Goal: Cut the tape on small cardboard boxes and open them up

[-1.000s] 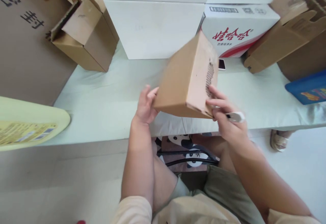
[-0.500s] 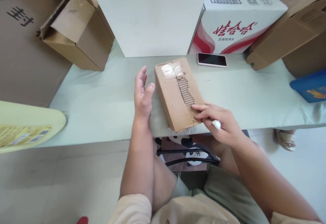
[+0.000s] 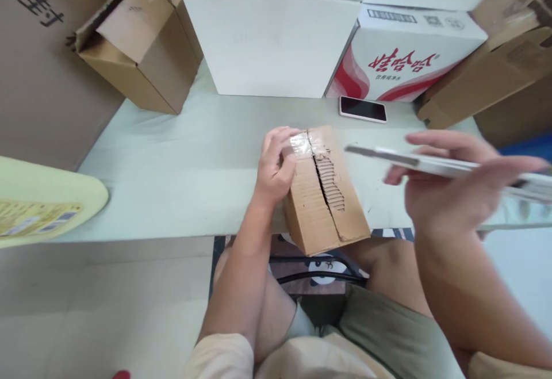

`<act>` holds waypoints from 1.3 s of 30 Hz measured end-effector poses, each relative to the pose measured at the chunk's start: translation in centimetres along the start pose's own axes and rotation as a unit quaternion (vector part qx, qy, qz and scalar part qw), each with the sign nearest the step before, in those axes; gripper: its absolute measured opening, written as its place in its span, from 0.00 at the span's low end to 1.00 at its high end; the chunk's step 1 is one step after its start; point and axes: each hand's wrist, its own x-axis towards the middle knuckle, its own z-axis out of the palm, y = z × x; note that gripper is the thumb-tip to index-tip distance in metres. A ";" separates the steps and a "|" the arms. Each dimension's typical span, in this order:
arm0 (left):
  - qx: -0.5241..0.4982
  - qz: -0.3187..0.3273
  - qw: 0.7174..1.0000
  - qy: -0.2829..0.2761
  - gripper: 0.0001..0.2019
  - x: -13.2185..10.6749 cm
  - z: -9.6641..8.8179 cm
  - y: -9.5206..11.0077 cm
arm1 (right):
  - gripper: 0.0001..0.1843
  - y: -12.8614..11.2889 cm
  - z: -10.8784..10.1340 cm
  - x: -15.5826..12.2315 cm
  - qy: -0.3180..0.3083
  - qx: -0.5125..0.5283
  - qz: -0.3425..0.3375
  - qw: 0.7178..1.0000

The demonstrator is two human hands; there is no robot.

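A small brown cardboard box (image 3: 308, 206) rests tilted at the table's front edge. A dark slit runs along its top beside a patch of hatched black lines, and clear tape covers its far end. My left hand (image 3: 276, 166) grips the box's far left corner, thumb on the near side and fingers over the taped end. Raised to the right of the box, my right hand (image 3: 452, 183) is closed around a white utility knife (image 3: 448, 166). Its grey blade points left toward the box without touching it. The right hand is slightly blurred.
A phone (image 3: 363, 109) lies on the pale green table cover (image 3: 207, 195). Behind stand white boxes (image 3: 271, 39) and a red-and-white carton (image 3: 401, 57). An open cardboard box (image 3: 142, 51) is at back left, a yellow-green container (image 3: 47, 203) at left, more cardboard (image 3: 487, 80) at right.
My left hand has moved from beside the box onto its far left corner. My right hand has lifted away rightward, showing the knife. The box has shifted nearer, and the slit now shows.
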 end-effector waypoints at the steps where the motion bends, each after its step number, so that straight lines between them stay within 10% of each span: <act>1: 0.005 0.013 1.000 -0.007 0.14 0.1 -0.1 0.1 | 0.37 0.1 0.9 0.2 -0.046 0.007 0.005 0.999; 11: -0.016 -0.009 1.000 0.006 0.12 0.3 0.6 0.3 | 0.16 3.3 6.2 0.5 -0.113 -0.070 0.019 0.991; 39: 0.007 -0.050 0.999 0.003 0.13 0.3 1.1 0.9 | 0.10 2.3 6.3 0.4 -0.163 -0.228 0.000 0.960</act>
